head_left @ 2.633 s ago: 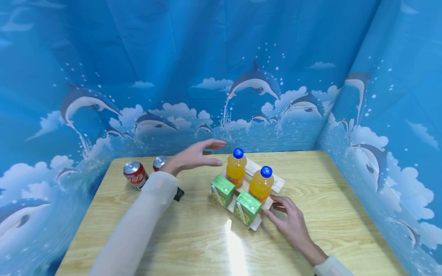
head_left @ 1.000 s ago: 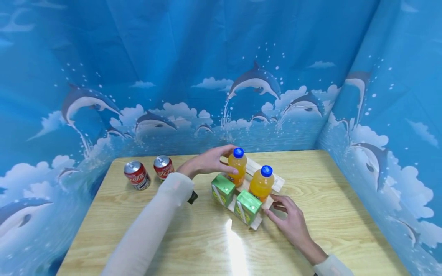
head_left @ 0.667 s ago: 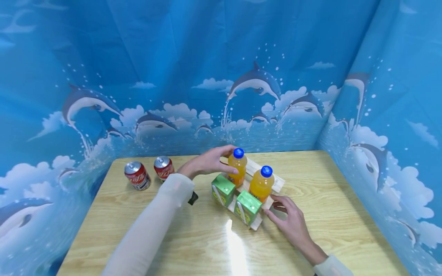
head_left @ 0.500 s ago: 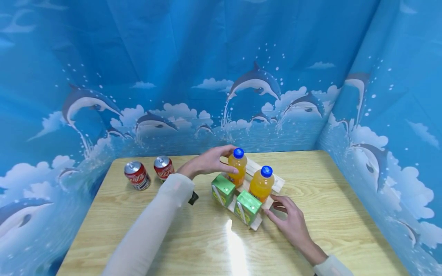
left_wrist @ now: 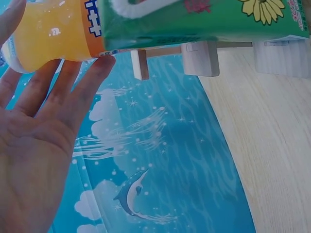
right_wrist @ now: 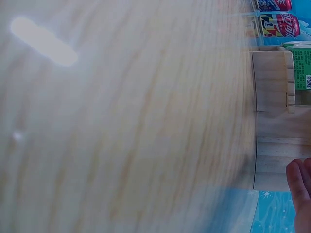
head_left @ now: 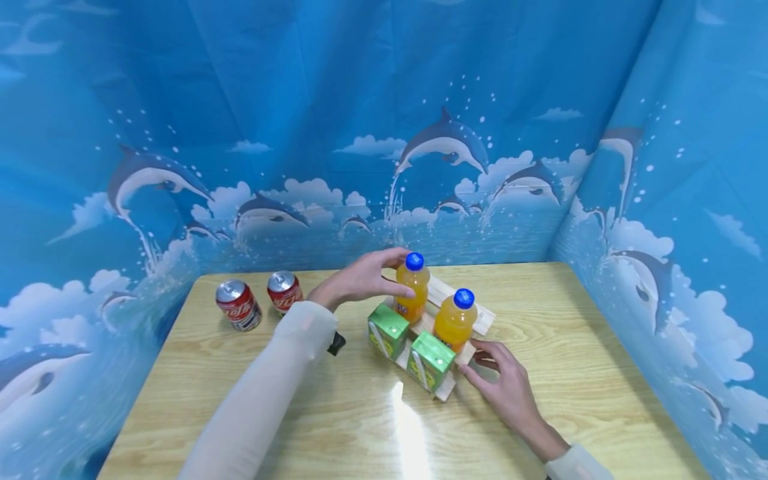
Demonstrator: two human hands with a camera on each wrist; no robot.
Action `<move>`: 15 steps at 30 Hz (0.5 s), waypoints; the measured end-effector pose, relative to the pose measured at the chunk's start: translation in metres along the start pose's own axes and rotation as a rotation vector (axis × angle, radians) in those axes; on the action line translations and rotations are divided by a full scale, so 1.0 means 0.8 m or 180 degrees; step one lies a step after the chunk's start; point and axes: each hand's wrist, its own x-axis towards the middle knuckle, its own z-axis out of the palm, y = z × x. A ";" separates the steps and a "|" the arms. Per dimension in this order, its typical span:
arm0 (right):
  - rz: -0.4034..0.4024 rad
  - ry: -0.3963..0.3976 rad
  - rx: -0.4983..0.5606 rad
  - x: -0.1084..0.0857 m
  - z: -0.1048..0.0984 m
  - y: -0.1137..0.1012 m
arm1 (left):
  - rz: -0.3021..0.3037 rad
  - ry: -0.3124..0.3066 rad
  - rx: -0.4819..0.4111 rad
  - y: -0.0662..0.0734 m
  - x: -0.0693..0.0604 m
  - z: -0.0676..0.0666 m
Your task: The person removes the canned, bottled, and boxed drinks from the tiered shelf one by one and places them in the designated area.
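Note:
In the head view my left hand (head_left: 363, 277) grips an orange juice bottle (head_left: 413, 307) with a blue cap, thumb on the near side. Its fingers wrap the bottle's far side in the left wrist view. The bottle stands upright at the back left of a small wooden rack (head_left: 465, 353). A second orange juice bottle (head_left: 454, 325) is in the rack to its right. Two green juice boxes (head_left: 387, 333) occupy the front row. My right hand (head_left: 507, 387) holds the rack's right end between thumb and fingers; the right wrist view shows fingertips against its wooden side (right_wrist: 274, 145).
Two red cola cans (head_left: 238, 305) stand at the left back of the wood-grain table (head_left: 324, 413). Blue curtains (head_left: 336, 120) printed with dolphins enclose the table's back and sides. A bright glare strip lies before the rack.
My left hand has come right from beside the rack and taken hold of the left bottle. Over the last half second that bottle has risen slightly. My right hand has stayed at the rack.

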 end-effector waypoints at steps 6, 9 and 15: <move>0.0026 -0.0006 -0.0018 0.000 0.000 0.000 | -0.0005 0.0098 -0.0011 0.004 -0.002 -0.006; 0.0019 0.0001 0.0000 0.000 0.000 0.000 | -0.0007 0.0142 -0.0022 0.007 -0.004 -0.011; -0.0014 0.0015 -0.0019 0.000 0.000 0.000 | -0.0007 0.0212 -0.0058 0.013 -0.008 -0.020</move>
